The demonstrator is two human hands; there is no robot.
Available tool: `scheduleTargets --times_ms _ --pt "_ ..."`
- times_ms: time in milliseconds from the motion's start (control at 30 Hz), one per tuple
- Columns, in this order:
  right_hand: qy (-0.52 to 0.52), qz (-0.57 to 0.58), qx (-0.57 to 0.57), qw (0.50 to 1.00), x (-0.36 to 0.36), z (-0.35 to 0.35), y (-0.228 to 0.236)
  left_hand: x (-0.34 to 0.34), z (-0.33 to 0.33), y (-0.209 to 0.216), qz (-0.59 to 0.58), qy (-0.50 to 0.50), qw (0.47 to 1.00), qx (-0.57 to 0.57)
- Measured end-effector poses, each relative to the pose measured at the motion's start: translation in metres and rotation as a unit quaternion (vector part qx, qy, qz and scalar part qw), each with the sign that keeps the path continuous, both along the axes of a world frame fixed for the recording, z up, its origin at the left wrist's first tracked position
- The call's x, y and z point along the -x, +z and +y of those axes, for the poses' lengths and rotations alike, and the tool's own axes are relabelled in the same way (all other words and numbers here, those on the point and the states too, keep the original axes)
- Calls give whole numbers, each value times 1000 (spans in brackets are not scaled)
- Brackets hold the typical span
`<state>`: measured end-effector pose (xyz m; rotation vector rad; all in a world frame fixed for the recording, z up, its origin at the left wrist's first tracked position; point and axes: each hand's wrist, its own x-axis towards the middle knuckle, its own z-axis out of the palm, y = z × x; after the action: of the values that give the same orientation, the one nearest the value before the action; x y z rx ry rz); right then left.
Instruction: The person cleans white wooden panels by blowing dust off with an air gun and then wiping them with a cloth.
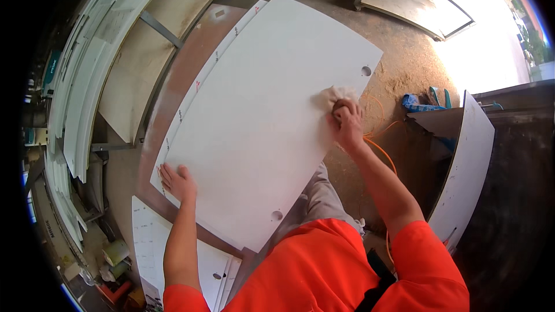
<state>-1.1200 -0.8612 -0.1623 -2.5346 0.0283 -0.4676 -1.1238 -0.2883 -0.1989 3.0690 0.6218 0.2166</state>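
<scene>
A large white panel lies flat before me, with a round hole near its far right corner and another near its near edge. Below it, a second white panel shows as a strip with small printed marks along the left side. My right hand is closed on a pale, crumpled cloth, which touches the panel near its right edge. At the panel's left near edge, my left hand rests flat with its fingers spread and nothing in it.
More white panels lie at the lower left. Long white boards are stacked on a rack at left. An orange hose crosses the dusty floor at right, near a blue bag and an upright white board. A metal-framed cart stands far off.
</scene>
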Motion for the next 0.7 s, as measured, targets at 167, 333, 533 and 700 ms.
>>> scheduleTargets --times_ms 167,333,533,700 --pt "-13 -56 1 998 27 70 -22 5 7 3 -10 11 1000 1" --pt "450 19 -25 893 233 224 -3 8 -6 10 -11 19 999 23" --pt "314 35 41 948 150 127 0 13 -4 8 -23 29 999 29" --pt "-48 30 51 997 59 7 -16 20 2 20 -53 -12 994 91"
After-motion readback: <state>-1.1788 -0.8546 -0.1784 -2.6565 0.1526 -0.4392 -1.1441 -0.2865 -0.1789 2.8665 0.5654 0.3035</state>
